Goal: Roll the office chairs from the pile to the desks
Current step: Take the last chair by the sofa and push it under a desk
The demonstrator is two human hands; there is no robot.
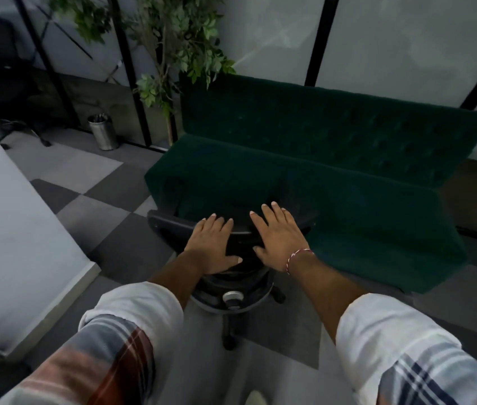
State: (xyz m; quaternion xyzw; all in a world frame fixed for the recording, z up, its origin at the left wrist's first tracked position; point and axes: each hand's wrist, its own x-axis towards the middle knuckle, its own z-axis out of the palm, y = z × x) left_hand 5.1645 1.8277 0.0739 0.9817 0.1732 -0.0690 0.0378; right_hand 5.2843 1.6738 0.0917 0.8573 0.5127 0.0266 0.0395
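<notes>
Office chair (243,229) beneath seemingly flat hands (212,245) (279,238)

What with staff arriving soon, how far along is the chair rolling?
Done: no chair shown at a desk. In hand: left hand and right hand press flat on one black office chair, by the green sofa. Left: rolling it to a desk, none visible here.

Single head-worn wide-angle view, forward and steeply down, close above the office chair (244,244), toward the green sofa (333,176)
</notes>
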